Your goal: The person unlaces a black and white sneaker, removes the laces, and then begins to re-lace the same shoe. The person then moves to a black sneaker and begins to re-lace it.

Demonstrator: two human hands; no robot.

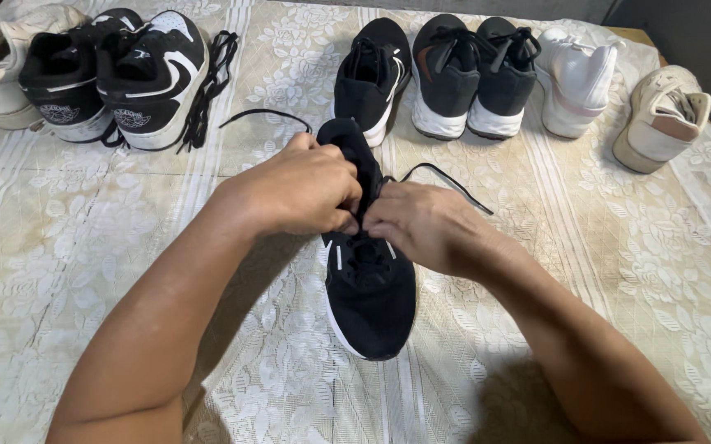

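Two hands (364,205) — one black sneaker (369,288)

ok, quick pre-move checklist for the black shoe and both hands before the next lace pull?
1. Both hands on the laces: left hand and right hand meet over the black shoe. ok.
2. Shoe flat on the lace tablecloth: ok.
3. Loose lace ends free, trailing both sides: ok.
4. Grip on the lace itself: fingers hide it. cannot tell.
5. Eyelets threaded evenly: covered by hands. cannot tell.
6. Gap to the row of other shoes: ok.
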